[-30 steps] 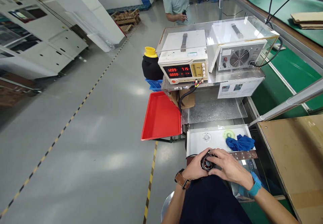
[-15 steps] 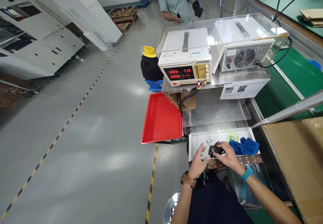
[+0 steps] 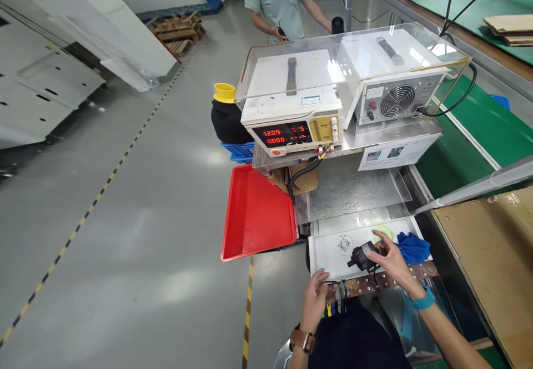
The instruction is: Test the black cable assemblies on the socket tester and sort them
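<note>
My right hand grips a small black pump between thumb and fingers, just over the white tray. A nozzle on the pump points left, and a dark cable hangs below it. My left hand is at the tray's front left corner, apart from the pump, its fingers loosely bent and parted. Beside its fingertips a thin dark wire runs toward metal clips on the brown perforated strip. Whether the fingertips touch that wire is unclear.
A blue cloth and a pale green ring lie in the tray. A power supply with red digits stands above. A red bin is at left, a cardboard box at right. Another person stands beyond.
My left hand has moved away from the pump, down and left to the tray's front edge. In my right hand the pump is turned, its nozzle now pointing left. The view has shifted.
</note>
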`<action>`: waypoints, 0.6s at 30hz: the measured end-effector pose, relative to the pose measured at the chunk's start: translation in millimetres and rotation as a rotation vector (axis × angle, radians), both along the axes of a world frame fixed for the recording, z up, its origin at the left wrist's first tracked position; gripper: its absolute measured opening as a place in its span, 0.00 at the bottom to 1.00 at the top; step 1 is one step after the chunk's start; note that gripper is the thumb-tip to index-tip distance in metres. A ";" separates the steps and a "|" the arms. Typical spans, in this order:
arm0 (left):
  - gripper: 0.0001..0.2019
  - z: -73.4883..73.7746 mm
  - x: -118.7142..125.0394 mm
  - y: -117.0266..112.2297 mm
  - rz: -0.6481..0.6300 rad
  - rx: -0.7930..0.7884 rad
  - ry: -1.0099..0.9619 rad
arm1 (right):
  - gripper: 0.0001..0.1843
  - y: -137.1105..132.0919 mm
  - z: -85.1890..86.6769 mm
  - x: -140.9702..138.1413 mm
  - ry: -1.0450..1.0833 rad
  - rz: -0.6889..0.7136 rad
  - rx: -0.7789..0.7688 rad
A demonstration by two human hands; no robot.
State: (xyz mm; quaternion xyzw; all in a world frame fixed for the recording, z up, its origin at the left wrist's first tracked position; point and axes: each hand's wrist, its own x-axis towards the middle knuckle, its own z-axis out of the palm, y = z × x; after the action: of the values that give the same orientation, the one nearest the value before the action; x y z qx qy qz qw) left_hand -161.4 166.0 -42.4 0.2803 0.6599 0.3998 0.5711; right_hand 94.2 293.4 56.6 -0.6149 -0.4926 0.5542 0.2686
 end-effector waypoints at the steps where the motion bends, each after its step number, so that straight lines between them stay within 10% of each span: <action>1: 0.33 3.9 15.0 8.2 -0.053 0.030 -0.063 | 0.39 2.7 21.8 -3.2 0.137 -0.016 -0.082; 4: 0.37 24.1 65.9 37.0 -0.270 0.130 -0.300 | 0.30 27.2 70.7 -13.0 0.433 -0.115 -0.201; 7: 0.34 48.1 112.5 62.6 -0.467 0.130 -0.546 | 0.28 79.2 79.2 -17.7 0.410 -0.239 -0.081; 12: 0.29 67.1 134.7 75.9 -0.347 -0.081 -0.672 | 0.29 163.8 21.1 -2.2 -0.400 -0.144 0.146; 18: 0.31 68.5 96.2 68.9 -0.185 -0.079 -0.601 | 0.28 169.5 -54.5 7.7 -0.901 0.338 0.054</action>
State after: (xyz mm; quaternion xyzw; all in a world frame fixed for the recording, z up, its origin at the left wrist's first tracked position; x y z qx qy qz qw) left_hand -65.2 234.9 26.0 0.1862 0.4482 0.3852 0.7849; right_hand 101.8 462.9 2.1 -0.6978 -0.6672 0.2557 -0.0495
